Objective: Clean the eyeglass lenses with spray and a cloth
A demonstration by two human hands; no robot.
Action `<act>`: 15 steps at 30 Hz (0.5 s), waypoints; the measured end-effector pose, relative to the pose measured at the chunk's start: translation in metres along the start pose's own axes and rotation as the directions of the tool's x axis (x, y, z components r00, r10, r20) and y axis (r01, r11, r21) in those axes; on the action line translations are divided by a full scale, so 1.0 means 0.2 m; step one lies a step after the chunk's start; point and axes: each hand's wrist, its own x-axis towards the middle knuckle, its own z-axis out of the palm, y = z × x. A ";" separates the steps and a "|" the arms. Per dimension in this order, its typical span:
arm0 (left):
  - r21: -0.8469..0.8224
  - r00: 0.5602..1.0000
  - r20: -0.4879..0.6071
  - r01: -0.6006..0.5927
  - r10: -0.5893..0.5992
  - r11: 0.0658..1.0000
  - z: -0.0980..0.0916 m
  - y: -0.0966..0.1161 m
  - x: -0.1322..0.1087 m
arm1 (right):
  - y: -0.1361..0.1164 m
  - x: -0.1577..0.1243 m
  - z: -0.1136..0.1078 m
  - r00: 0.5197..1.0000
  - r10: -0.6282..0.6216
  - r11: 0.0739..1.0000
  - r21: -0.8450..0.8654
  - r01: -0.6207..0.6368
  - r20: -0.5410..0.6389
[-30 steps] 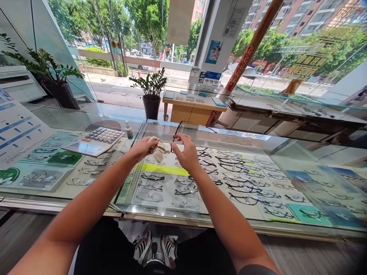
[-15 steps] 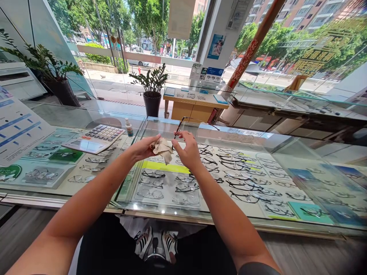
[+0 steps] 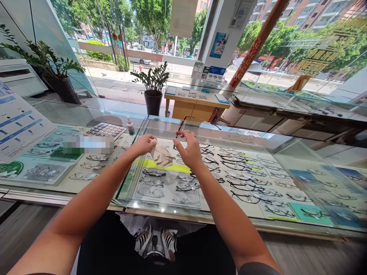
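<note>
The cloth [image 3: 162,154] is what has changed: half a second ago it sat bunched over the fingers of my left hand [image 3: 144,146], which was more open, and now it hangs loose and spread. That hand has turned over, knuckles up, and its fingertips and thumb are closed in a pinch on the upper left part of the fabric. The rest drapes toward my other hand, its far end near the glasses [image 3: 181,126]; whether the 2 touch, I can't tell.

My right hand [image 3: 187,148] has barely moved. Thumb and fingers are bent close together, holding the glasses near their lower end, well up off the counter [image 3: 172,217]. They are tilted, 1 dark arm slanting up and away from me, the other, thinner, reaching off to the right. My fingers hide part of them, so I can't make out the lenses or exactly how tight the hold is.

For the work in hand, I judge this a change in how the cloth is carried, with the glasses left to my right grip alone as far as I can see. Below lie rows of frames [image 3: 153,172] in the case; the bottle [image 3: 130,126] stands to the left, untouched, beside the calculator [image 3: 107,130].
</note>
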 end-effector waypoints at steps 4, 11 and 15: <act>0.315 0.978 -0.137 -0.110 0.160 0.943 -0.03 -0.05 0.04 | 0.00 0.00 0.00 1.000 -0.003 1.000 0.007 0.003 0.007; 0.457 0.908 -0.271 -0.169 0.318 0.873 -0.07 -0.02 0.02 | 0.01 0.00 0.00 1.000 -0.025 1.000 0.005 0.025 -0.010; 0.416 0.643 -0.616 -0.225 0.455 0.881 -0.13 -0.08 0.11 | 0.01 0.00 0.00 0.999 -0.036 0.999 0.020 0.036 -0.021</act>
